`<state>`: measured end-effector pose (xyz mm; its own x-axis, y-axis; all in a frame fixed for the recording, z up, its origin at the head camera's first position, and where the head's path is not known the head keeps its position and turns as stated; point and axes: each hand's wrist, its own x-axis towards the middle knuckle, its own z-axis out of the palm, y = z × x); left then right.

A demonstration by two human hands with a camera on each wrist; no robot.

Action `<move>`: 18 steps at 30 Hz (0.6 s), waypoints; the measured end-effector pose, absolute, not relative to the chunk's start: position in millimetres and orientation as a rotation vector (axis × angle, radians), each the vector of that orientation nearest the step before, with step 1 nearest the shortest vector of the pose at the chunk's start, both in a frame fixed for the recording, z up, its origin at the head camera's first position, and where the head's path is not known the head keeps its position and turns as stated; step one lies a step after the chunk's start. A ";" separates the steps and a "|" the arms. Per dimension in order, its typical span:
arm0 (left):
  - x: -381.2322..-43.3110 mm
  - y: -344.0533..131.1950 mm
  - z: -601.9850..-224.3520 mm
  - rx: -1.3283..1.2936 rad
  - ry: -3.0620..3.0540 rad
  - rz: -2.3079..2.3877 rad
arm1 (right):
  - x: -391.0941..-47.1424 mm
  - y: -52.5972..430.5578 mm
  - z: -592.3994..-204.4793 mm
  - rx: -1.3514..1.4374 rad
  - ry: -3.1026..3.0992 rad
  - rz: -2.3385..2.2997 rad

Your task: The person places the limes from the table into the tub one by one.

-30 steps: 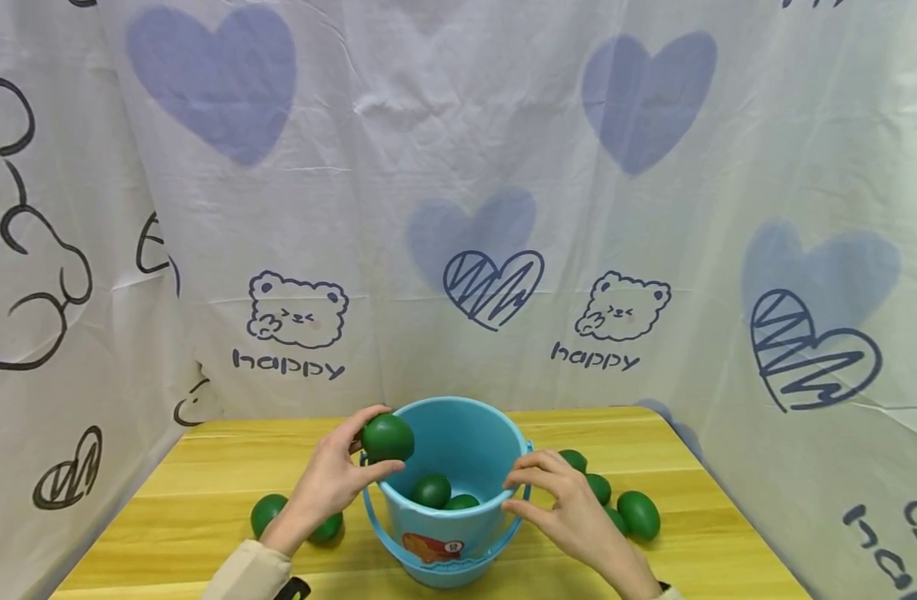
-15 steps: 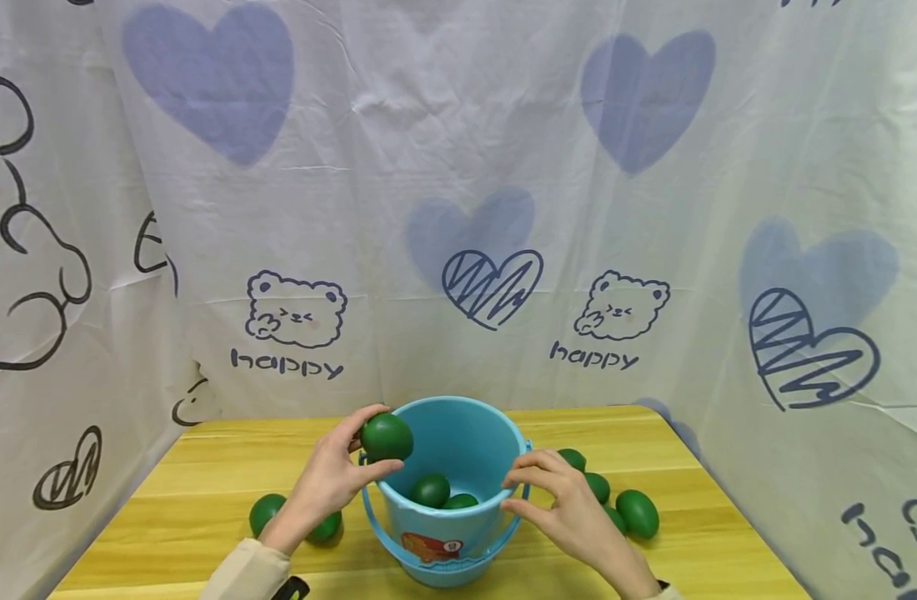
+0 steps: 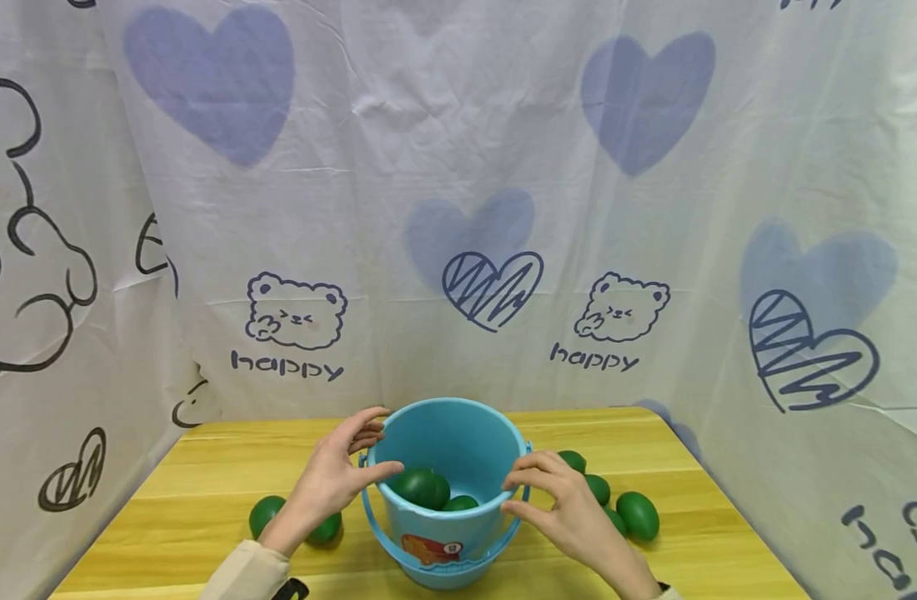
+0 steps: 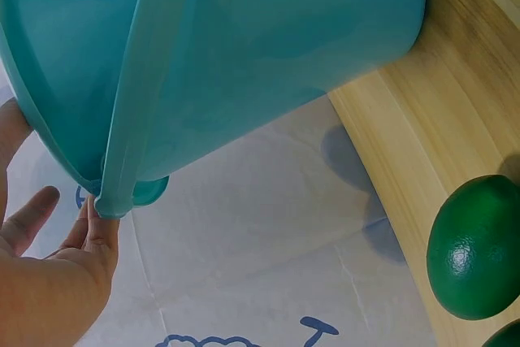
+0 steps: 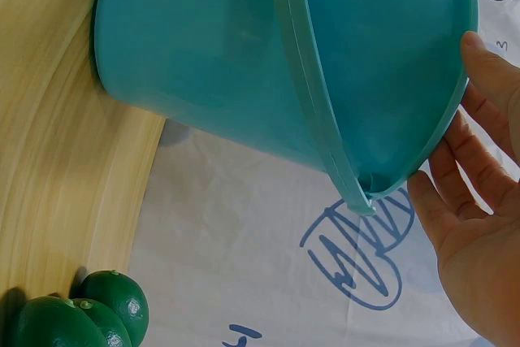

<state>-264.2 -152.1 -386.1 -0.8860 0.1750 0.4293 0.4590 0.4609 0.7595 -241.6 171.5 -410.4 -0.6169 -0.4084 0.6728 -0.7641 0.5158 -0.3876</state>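
Note:
A light blue bucket [image 3: 413, 518] stands upright on the table between my two hands. Inside it lie three green egg-shaped fruits, the nearest to its left wall being this fruit [image 3: 412, 486]. My left hand [image 3: 334, 471] is at the bucket's left rim, thumb and fingers spread apart with nothing between them. In the left wrist view, its fingertips are right by the handle's hinge [image 4: 114, 205]. On the opposite side my right hand [image 3: 567, 508] rests its loosely bent fingertips on the rim, as the right wrist view shows; its thumb [image 5: 479, 50] is also at the edge.
Two more green fruits [image 3: 267, 514] lie left of the bucket, partly behind my left forearm. Several others [image 3: 638, 515] lie on the right, beyond my right hand. The wooden table [image 3: 226, 467] ends at a printed white curtain [image 3: 458, 350].
The green fruit that my left hand held over the left rim has been let go and now lies in the bucket. Both hands have stayed where they were.

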 end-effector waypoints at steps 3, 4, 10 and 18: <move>-264.4 -151.9 -386.8 -0.529 -2.433 -1.393 | -240.9 171.6 -410.3 0.949 -2.257 0.931; -264.6 -151.9 -386.7 -0.528 -2.435 -1.391 | -240.8 171.6 -410.2 0.948 -2.258 0.932; -265.1 -152.7 -386.2 -0.553 -2.434 -1.367 | -240.3 171.8 -410.4 0.949 -2.261 0.945; -263.4 -155.0 -387.2 -0.559 -2.409 -1.355 | -241.0 171.8 -410.2 0.963 -2.251 0.945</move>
